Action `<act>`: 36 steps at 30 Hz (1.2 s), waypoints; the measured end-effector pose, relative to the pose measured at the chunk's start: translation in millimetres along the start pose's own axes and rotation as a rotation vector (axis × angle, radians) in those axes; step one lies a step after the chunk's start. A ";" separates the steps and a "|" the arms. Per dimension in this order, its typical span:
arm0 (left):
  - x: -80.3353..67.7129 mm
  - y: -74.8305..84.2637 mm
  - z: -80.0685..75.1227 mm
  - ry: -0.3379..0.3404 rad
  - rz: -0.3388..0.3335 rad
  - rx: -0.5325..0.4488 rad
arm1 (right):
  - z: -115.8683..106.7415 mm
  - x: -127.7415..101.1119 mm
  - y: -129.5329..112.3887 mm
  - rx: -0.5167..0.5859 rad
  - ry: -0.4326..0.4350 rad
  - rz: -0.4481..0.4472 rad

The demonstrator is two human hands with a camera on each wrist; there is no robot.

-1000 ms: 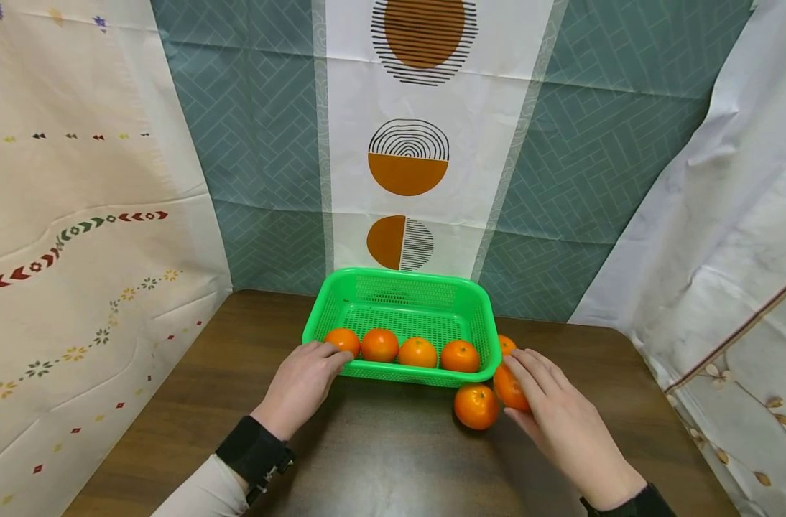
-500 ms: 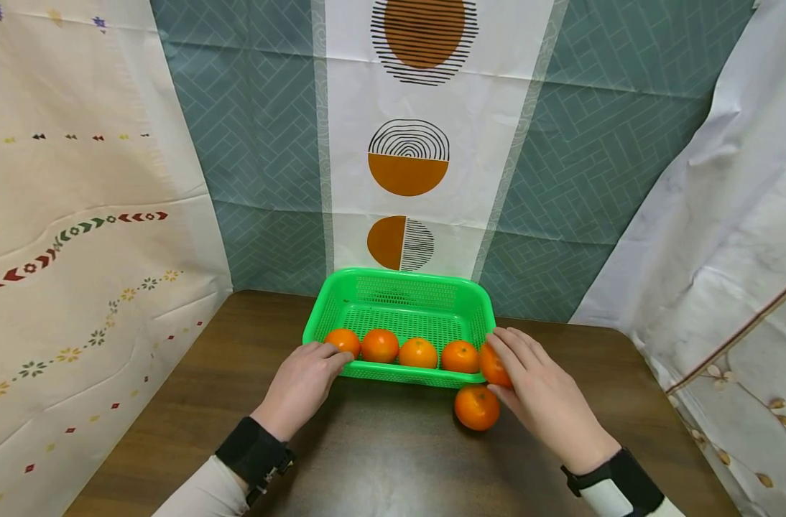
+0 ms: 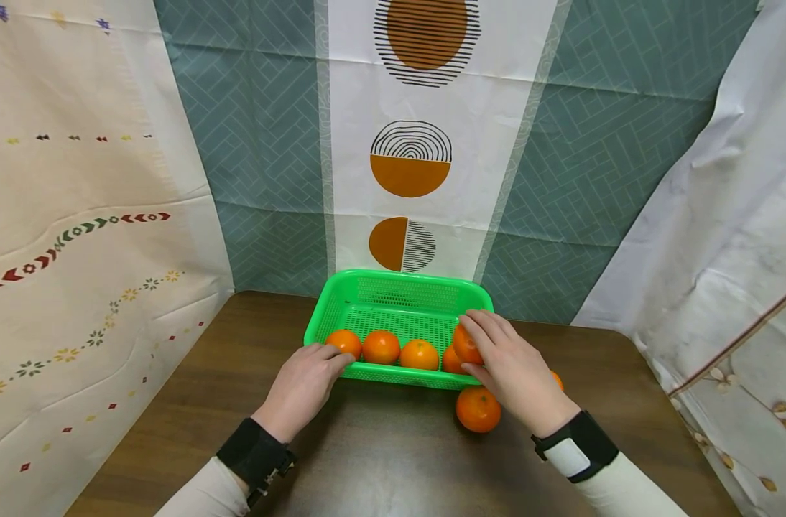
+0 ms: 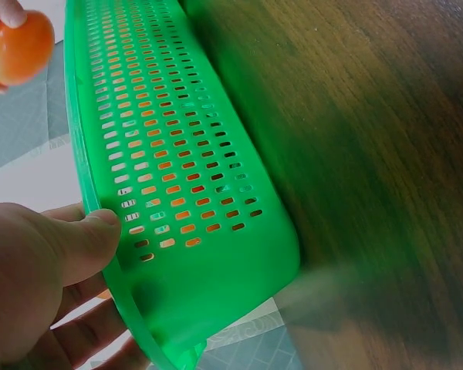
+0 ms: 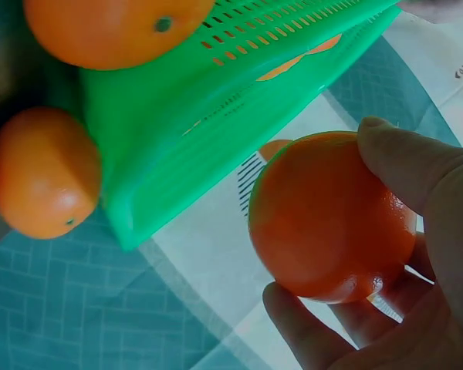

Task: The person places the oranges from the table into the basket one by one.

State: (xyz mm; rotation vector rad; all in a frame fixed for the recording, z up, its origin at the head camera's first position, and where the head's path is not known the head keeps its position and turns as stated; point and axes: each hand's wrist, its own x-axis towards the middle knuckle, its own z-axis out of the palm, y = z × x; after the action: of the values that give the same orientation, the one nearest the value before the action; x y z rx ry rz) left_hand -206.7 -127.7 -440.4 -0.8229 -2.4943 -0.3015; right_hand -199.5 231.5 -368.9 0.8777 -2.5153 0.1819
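**Right hand has carried one orange over the basket's right end**

Since a second ago, our right hand [image 3: 506,366] has lifted an orange off the table and swung it left, over the rim of the green basket [image 3: 406,276]. Left hand [image 3: 302,384] hasn't shifted.

State now:
- Right hand: fingers and thumb curled round the held orange [image 3: 465,343]; the right wrist view shows the thumb on one side, fingertips underneath [image 5: 332,220]. It hangs above the basket's right end, clear of the mesh as far as we can tell.
- Left hand: thumb hooked over the near-left rim, fingers under the lip [image 4: 42,262]. Pinching the basket, steadying it.
- Row of oranges [image 3: 381,347] lies along the near wall inside, four as far as we can count, the rightmost half hidden by our hand.
- Loose orange [image 3: 478,408] sits on the wooden table [image 3: 393,459], just in front of the basket's right corner. Another orange peeks out behind our right wrist.

Handling, our read:
- Orange: light, firm, slightly giving, glossy skin. It's round, so it rolls once released. Best to grip across its widest part, as now, with moderate pressure so it doesn't bruise.
- Basket: thin perforated plastic, light, likely flexes and slides on the table. The rim is the stiffest place to hold.
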 end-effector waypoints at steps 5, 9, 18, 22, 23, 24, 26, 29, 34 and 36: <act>-0.6 0.0 0.4 -0.010 0.003 0.007 | 6.9 15.6 -3.1 0.009 -0.002 -0.018; -1.4 0.0 0.1 -0.010 0.001 0.007 | 12.3 26.5 -5.8 0.008 -0.010 -0.034; -2.7 0.4 -1.0 -0.003 0.004 0.000 | 22.8 47.6 -11.8 0.011 -0.031 -0.044; -3.3 0.1 0.0 -0.003 0.002 -0.004 | 26.1 58.3 -16.4 0.032 -0.060 -0.035; -3.4 0.0 0.2 -0.002 0.002 -0.003 | 26.6 61.3 -17.9 0.040 -0.067 -0.033; -3.4 -0.1 0.2 -0.002 0.002 -0.002 | 27.1 64.4 -19.4 0.048 -0.071 -0.032; -3.3 -0.3 0.2 0.001 0.002 -0.001 | 28.2 70.7 -22.6 0.062 -0.083 -0.030; -3.0 -0.5 0.3 0.005 0.004 0.001 | 30.5 79.7 -27.0 0.058 -0.107 -0.035; -1.5 0.0 0.5 0.018 0.018 0.005 | 35.4 93.0 -32.0 0.050 -0.137 -0.037; -1.2 0.3 0.7 0.022 0.026 0.008 | 37.9 97.8 -33.3 0.045 -0.148 -0.033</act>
State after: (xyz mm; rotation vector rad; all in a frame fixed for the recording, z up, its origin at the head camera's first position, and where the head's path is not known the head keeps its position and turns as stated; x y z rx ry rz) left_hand -205.9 -127.9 -441.6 -0.8432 -2.4611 -0.2903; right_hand -260.8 140.8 -357.3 0.9833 -2.6403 0.1688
